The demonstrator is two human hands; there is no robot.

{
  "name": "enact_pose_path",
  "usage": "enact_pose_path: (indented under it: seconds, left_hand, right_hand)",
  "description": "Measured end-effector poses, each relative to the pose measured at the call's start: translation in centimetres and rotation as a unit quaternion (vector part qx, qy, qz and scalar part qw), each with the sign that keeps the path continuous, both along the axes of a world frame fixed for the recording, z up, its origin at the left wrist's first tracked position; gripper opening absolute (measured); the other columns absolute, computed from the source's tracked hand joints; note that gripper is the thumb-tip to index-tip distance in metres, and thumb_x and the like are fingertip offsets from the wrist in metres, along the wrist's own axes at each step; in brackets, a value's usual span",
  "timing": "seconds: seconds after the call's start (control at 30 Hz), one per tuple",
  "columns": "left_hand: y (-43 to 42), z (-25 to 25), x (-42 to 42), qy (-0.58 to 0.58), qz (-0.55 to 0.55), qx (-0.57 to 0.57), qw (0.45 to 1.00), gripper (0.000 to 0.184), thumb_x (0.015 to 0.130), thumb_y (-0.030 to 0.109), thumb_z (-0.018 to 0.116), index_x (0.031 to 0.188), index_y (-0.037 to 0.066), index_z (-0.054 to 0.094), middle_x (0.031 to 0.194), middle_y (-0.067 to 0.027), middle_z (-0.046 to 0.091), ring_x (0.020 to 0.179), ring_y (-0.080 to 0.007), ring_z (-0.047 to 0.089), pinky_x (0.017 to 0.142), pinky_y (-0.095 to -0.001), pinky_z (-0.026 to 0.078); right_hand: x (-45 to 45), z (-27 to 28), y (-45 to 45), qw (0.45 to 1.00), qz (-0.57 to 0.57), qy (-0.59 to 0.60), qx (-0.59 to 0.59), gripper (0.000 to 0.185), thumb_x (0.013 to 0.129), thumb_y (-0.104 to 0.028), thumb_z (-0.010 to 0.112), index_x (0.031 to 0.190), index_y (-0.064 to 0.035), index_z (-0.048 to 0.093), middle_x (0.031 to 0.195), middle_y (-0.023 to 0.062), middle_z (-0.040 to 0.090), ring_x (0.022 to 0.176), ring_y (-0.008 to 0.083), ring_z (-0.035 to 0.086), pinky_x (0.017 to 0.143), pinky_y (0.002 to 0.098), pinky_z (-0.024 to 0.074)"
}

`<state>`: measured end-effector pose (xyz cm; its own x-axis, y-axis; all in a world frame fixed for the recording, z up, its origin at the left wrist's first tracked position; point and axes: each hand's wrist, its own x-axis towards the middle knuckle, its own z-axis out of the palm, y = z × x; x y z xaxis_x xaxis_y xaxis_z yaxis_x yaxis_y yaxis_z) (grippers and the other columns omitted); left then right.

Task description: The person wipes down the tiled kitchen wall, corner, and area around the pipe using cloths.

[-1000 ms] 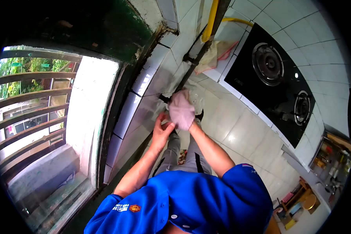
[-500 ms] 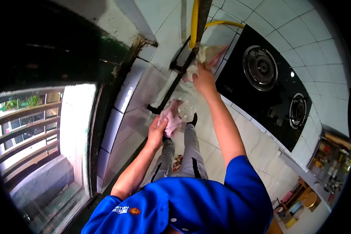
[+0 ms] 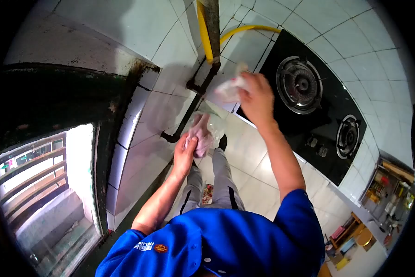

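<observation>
Head view: left hand (image 3: 184,154) pinching pink cloth (image 3: 201,139) between its fingers, below the black pipe (image 3: 186,115) | right hand (image 3: 259,99) gripping pale cloth (image 3: 235,87), fingers curling around it, hovering beside the stove (image 3: 320,138) | pale cloth blurring

There are two hands (image 3: 259,102), two cloths (image 3: 201,137), one stove (image 3: 328,121), two burners (image 3: 302,85).

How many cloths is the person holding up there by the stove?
2: a pink cloth in the left hand, and a pale, blurred cloth in the right hand, near the black stove. Folds could hide another.
</observation>
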<state>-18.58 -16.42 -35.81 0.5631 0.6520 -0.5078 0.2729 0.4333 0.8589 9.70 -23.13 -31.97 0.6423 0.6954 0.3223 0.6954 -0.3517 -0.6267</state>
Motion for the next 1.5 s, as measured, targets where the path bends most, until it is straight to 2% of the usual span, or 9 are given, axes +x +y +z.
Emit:
enact_pose_path:
  seconds: [0.1,0.23,0.43,0.63,0.77,1.17,1.23,1.37,1.5]
  left_hand:
    - [0.8,0.9,3.6,0.001,-0.039,0.072,0.997,0.041,0.102,0.026,0.060,0.130,-0.002,0.057,0.116,-0.0078,0.066,0.105,-0.0154,0.060,0.093,-0.0299,0.046]
    - [2.2,-1.8,8.9,-0.025,-0.057,0.173,0.983,0.039,0.100,0.020,0.060,0.132,-0.001,0.056,0.114,-0.0125,0.065,0.108,-0.0203,0.060,0.094,-0.0322,0.046]
    - [3.6,-5.3,18.7,-0.049,-0.149,0.416,0.896,0.046,0.091,0.006,0.064,0.136,0.004,0.054,0.126,-0.0237,0.055,0.111,-0.0405,0.057,0.095,-0.0396,0.047]
    - [5.1,-11.2,22.7,0.093,-0.350,0.660,0.658,0.058,0.087,0.029,0.068,0.141,0.016,0.053,0.154,-0.0196,0.036,0.137,-0.0457,0.037,0.104,-0.0567,0.040]
    - [6.2,-14.1,26.0,0.177,-0.332,0.697,0.611,0.060,0.088,0.034,0.066,0.143,0.015,0.050,0.156,-0.0179,0.035,0.140,-0.0439,0.033,0.111,-0.0573,0.034]
    - [3.8,-12.3,14.8,0.268,-0.404,0.608,0.629,0.066,0.083,0.025,0.072,0.141,0.006,0.047,0.142,-0.0196,0.048,0.132,-0.0438,0.044,0.111,-0.0510,0.037]
    - [3.4,-10.9,16.4,0.253,-0.390,0.581,0.667,0.057,0.089,0.022,0.061,0.141,0.001,0.051,0.142,-0.0232,0.048,0.136,-0.0452,0.041,0.115,-0.0533,0.032]
    - [5.5,-11.0,23.6,0.231,-0.370,0.597,0.673,0.055,0.086,0.013,0.060,0.139,0.002,0.051,0.144,-0.0242,0.047,0.127,-0.0442,0.052,0.096,-0.0510,0.051]
    - [5.1,-9.6,22.5,0.296,-0.398,0.517,0.697,0.052,0.087,0.013,0.060,0.138,0.007,0.052,0.144,-0.0176,0.047,0.123,-0.0370,0.056,0.094,-0.0461,0.054]
  right_hand:
    - [0.9,0.7,-5.7,0.995,-0.056,0.002,0.081,0.041,0.077,-0.004,0.068,0.117,-0.0081,0.064,0.113,0.0176,0.063,0.103,0.0387,0.062,0.090,0.0459,0.0509]
    - [1.3,-2.1,-12.0,0.991,-0.096,-0.096,-0.007,0.041,0.077,-0.004,0.065,0.118,-0.0082,0.064,0.115,0.0169,0.061,0.108,0.0400,0.059,0.095,0.0492,0.0467]
    - [1.0,-6.5,-15.7,0.995,-0.052,-0.049,-0.072,0.044,0.078,-0.002,0.063,0.122,-0.0056,0.062,0.122,0.0189,0.060,0.114,0.0408,0.056,0.098,0.0478,0.0458]
    - [1.3,-8.1,-16.3,0.996,-0.036,-0.061,-0.059,0.048,0.078,-0.009,0.063,0.126,-0.0080,0.060,0.127,0.0159,0.057,0.117,0.0384,0.054,0.100,0.0498,0.0416]
    - [1.6,-8.0,-16.2,0.996,-0.024,-0.056,-0.065,0.048,0.078,-0.010,0.063,0.126,-0.0076,0.060,0.126,0.0160,0.058,0.117,0.0386,0.054,0.100,0.0499,0.0416]
    - [1.5,-8.2,-16.2,0.994,-0.028,-0.085,-0.069,0.049,0.079,-0.011,0.061,0.128,-0.0071,0.057,0.125,0.0165,0.058,0.116,0.0391,0.055,0.100,0.0517,0.0419]
    - [1.5,-8.2,-16.0,0.993,-0.032,-0.090,-0.069,0.048,0.079,-0.011,0.061,0.127,-0.0069,0.058,0.124,0.0168,0.058,0.116,0.0389,0.055,0.099,0.0514,0.0422]
    - [1.6,-8.3,-16.0,0.992,-0.040,-0.099,-0.069,0.046,0.079,-0.012,0.062,0.125,-0.0055,0.059,0.123,0.0172,0.058,0.115,0.0390,0.055,0.099,0.0506,0.0427]
    - [1.5,-8.5,-16.0,0.993,-0.033,-0.094,-0.063,0.047,0.078,-0.012,0.062,0.125,-0.0044,0.060,0.124,0.0176,0.058,0.115,0.0392,0.055,0.100,0.0504,0.0426]
